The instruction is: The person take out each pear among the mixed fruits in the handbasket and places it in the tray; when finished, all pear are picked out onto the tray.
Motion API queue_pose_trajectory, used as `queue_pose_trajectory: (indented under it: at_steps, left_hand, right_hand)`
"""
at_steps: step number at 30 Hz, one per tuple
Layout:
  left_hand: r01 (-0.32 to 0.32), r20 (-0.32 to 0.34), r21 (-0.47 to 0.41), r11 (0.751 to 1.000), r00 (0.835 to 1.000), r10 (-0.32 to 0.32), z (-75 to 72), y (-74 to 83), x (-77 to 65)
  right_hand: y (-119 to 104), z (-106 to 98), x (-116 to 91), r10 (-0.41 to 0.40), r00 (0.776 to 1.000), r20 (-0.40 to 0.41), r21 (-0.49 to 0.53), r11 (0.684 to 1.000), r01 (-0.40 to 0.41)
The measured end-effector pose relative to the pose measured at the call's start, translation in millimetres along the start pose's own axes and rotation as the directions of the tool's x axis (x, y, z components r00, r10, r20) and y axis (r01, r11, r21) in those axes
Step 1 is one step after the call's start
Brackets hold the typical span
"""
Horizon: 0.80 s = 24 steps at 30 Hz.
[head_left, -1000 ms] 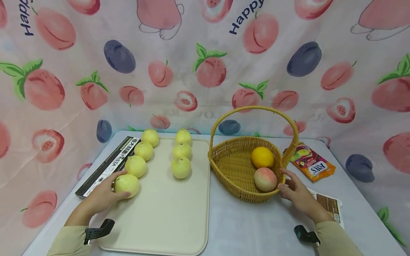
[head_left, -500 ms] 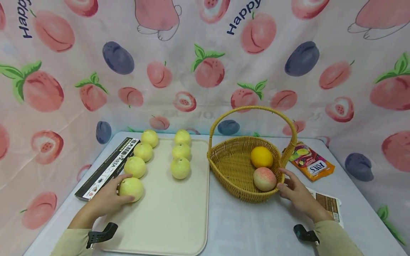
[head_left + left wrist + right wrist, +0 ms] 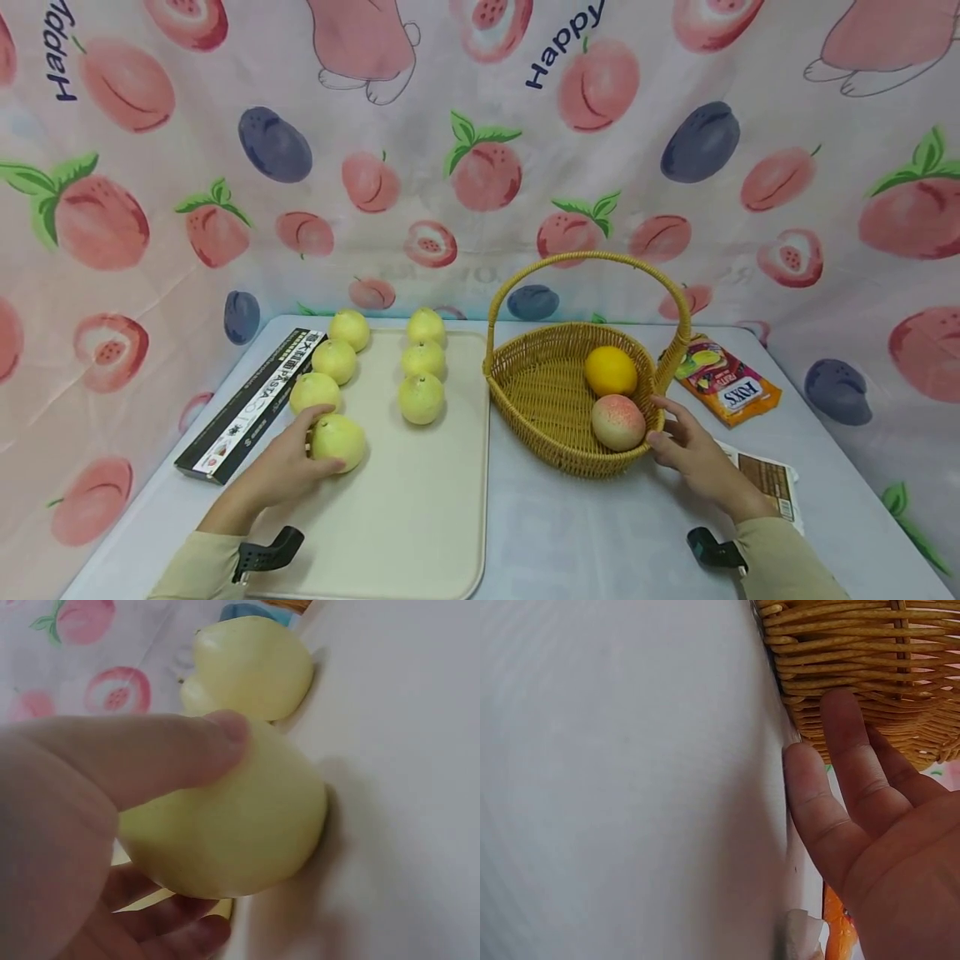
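My left hand (image 3: 285, 467) grips a round, pale yellow pear (image 3: 341, 444) low over the cream tray (image 3: 397, 525). In the left wrist view the thumb lies across the top of the pear, with fingers curled beneath. Three more pears (image 3: 316, 392) line the tray's left side, and another three (image 3: 422, 398) stand in a column at its middle. My right hand (image 3: 701, 462) touches the right side of a wicker basket (image 3: 517, 417), its fingers fairly straight against the weave in the right wrist view. Inside the basket sit a peach (image 3: 618, 422) and an orange (image 3: 611, 371).
A black and white pasta box (image 3: 251, 404) lies along the tray's left edge. Right of the basket is an orange Fox's packet (image 3: 727, 379), with a brown and white packet (image 3: 772, 483) partly behind my right hand. A fruit-print cloth (image 3: 480, 233) hangs behind the table.
My left hand has moved right with the pear, away from the tray's left edge and the pasta box. The right hand stays at the basket.
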State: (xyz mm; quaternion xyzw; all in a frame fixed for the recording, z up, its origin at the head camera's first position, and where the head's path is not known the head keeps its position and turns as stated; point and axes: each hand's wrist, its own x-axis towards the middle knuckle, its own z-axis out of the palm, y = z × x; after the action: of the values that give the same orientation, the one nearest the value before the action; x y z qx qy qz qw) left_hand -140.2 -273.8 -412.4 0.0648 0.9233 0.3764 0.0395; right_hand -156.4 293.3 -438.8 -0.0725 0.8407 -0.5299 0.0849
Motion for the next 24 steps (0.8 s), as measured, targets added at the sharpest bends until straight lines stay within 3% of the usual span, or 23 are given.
queue_pose_trajectory:
  at_steps: [4, 12, 24]
  left_hand:
    - [0.039, -0.018, -0.01, 0.999, 0.999, -0.039, 7.7, 0.8, 0.9]
    - [0.043, -0.091, 0.037, 0.998, 0.995, -0.04, 16.5, -0.5, 9.5]
    - [0.076, -0.115, 0.053, 0.996, 0.991, -0.07, 17.1, 8.7, 23.2]
  right_hand:
    - [0.9, 1.8, -1.2, 0.013, 1.0, -0.001, 0.0, 1.0, -0.013]
    - [-1.5, 2.7, -1.1, 0.02, 1.0, -0.006, -0.019, 1.0, -0.02]
    - [-16.7, -3.4, -5.5, 0.048, 0.997, -0.058, -0.24, 0.969, -0.06]
